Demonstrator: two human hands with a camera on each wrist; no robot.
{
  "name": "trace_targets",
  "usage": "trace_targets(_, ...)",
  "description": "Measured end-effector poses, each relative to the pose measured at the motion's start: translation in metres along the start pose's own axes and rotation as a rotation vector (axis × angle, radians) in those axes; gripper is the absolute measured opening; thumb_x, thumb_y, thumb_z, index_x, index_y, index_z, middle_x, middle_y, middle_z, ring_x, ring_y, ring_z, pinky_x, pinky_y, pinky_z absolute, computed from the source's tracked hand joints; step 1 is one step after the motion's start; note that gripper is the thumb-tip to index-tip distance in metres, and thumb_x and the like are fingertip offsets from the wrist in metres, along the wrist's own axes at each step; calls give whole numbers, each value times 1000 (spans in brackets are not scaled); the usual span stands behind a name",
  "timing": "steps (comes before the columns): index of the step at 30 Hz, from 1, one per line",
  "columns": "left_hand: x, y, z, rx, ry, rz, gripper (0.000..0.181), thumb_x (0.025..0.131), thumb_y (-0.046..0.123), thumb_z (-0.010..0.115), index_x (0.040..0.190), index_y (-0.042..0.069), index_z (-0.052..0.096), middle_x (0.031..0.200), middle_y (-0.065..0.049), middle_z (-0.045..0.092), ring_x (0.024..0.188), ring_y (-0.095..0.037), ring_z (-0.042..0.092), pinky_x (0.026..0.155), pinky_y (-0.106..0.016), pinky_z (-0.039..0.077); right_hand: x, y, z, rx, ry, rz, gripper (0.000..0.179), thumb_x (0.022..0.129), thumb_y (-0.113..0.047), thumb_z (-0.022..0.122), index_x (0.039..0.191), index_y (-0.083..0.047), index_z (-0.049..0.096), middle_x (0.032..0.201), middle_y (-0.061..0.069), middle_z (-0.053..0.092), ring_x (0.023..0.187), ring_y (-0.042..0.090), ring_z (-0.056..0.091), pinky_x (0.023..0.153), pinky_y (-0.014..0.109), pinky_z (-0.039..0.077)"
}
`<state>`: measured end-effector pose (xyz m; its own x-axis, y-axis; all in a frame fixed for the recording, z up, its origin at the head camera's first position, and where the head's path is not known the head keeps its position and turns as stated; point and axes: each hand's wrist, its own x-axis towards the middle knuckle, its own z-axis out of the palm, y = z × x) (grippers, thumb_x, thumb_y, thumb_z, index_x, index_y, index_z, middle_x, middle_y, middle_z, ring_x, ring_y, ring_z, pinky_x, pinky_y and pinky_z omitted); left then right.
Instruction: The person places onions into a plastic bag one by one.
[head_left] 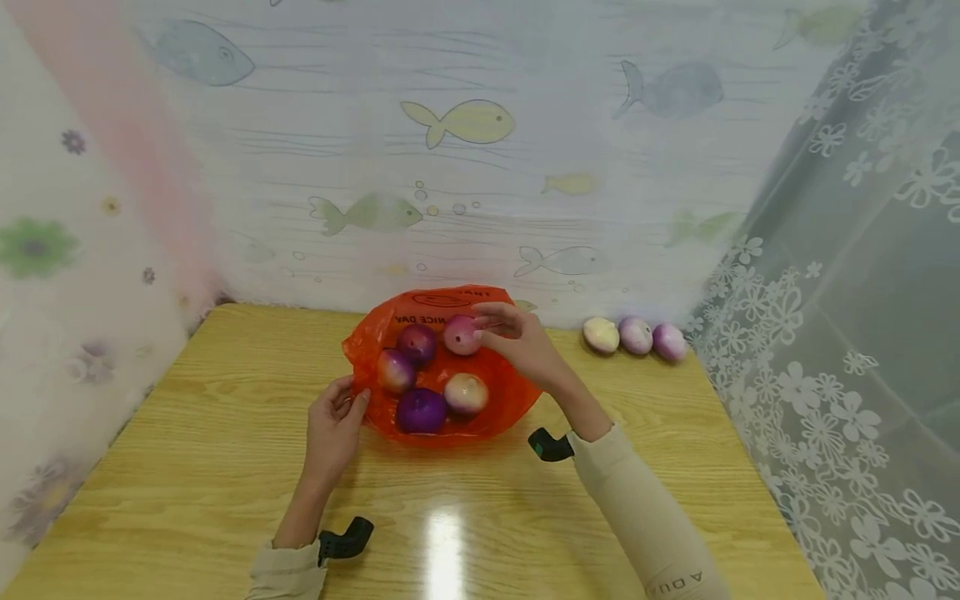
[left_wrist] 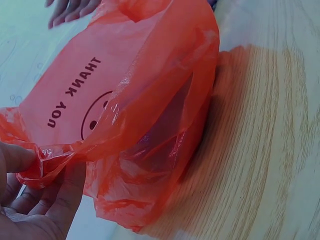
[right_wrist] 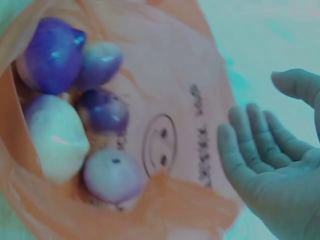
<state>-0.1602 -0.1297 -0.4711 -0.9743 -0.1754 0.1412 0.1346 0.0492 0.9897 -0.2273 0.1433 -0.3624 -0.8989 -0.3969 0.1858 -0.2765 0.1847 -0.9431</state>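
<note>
A red-orange plastic bag [head_left: 517, 400] lies mouth open on the table with several purple and white onions inside, among them a deep purple onion [head_left: 422, 412], a pale onion [head_left: 466, 393] and a pinkish onion [head_left: 462, 335]. At the bag's left edge my left hand [head_left: 334, 425] pinches the gathered plastic between thumb and fingers, as the left wrist view [left_wrist: 45, 200] shows closely. My right hand [head_left: 521, 346] hovers over the bag's right side, overlapping the pinkish onion in the head view. In the right wrist view that hand [right_wrist: 275, 160] has extended fingers, apart from the onions, holding nothing.
Three more onions [head_left: 635, 336] sit in a row at the table's back right, by the wall. The wooden table [head_left: 225, 433] meets a fish-patterned wall covering [head_left: 465, 208] behind. A floral translucent curtain [head_left: 847, 375] hangs along the right side.
</note>
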Motion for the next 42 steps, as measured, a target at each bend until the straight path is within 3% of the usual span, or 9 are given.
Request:
trace_targets(6, 1, -2, -1, -5, -3, -2, 31, 94, 14, 55, 122, 1, 54, 118, -16, 58, 99, -15, 60, 76, -16, 50, -14, 23, -22, 163, 235, -102, 34, 90, -11, 61, 122, 0, 55, 110, 21, 58, 98, 25, 59, 85, 29, 51)
trace_targets(11, 1, -1, -2, -5, -1, 1, 31, 94, 15, 55, 121, 0, 54, 117, -17, 59, 98, -14, 60, 75, -15, 50, -30, 48, -28, 272, 452, -119, 29, 88, -8, 64, 114, 2, 58, 97, 14, 59, 85, 22, 60, 79, 31, 53)
trace_targets(15, 0, -1, -3, -1, 1, 8, 30, 94, 15, 55, 121, 0, 54, 116, -17, 59, 96, -12, 60, 75, -15, 50, -43, 70, -33, 269, 636, -102, 23, 87, -5, 65, 107, 5, 61, 95, 15, 60, 80, 18, 60, 74, 27, 53)
trace_targets(19, 0, -1, -4, -10, 4, 7, 30, 94, 14, 55, 121, 0, 54, 115, -18, 58, 94, -11, 60, 74, -16, 51, -55, 89, -42, 187, 760, -23, 18, 86, -2, 63, 103, 6, 63, 98, 21, 59, 78, 14, 59, 69, 21, 52)
trace_targets(26, 1, -4, -5, -6, 7, 1, 30, 94, 14, 55, 121, 0, 54, 116, -18, 58, 95, -10, 60, 76, -15, 50, -65, 128, -67, 64, 812, 173, 23, 85, 0, 63, 107, 4, 63, 98, 8, 60, 77, 7, 60, 66, 19, 52)
trace_targets(33, -2, 3, -4, -3, 1, -18, 30, 94, 11, 55, 121, -2, 54, 117, -19, 58, 96, -12, 60, 76, -14, 50, -63, 163, -95, 1, 813, 284, 43, 87, -9, 64, 126, 2, 52, 126, 19, 50, 90, 12, 53, 63, 17, 47)
trace_targets(36, -5, 13, -3, -5, -5, -20, 29, 94, 8, 54, 120, -4, 53, 115, -21, 58, 95, -14, 61, 76, -15, 50, -60, 169, -107, -64, 816, 313, 51, 87, -13, 65, 131, 2, 47, 131, 20, 46, 100, 22, 49, 71, 20, 45)
trace_targets(38, -6, 16, -3, -6, -10, -15, 28, 94, 7, 54, 119, -6, 53, 115, -22, 58, 95, -16, 61, 75, -16, 51, -58, 171, -114, -121, 809, 333, 55, 87, -16, 65, 134, 2, 44, 133, 20, 45, 108, 29, 46, 81, 28, 44)
trace_targets(42, -4, 11, -4, -7, -7, -12, 28, 94, 8, 54, 119, -4, 54, 115, -21, 58, 94, -14, 61, 74, -17, 51, -53, 174, -126, -211, 763, 349, 61, 87, -17, 65, 135, 7, 38, 136, 26, 41, 117, 38, 43, 93, 44, 40)
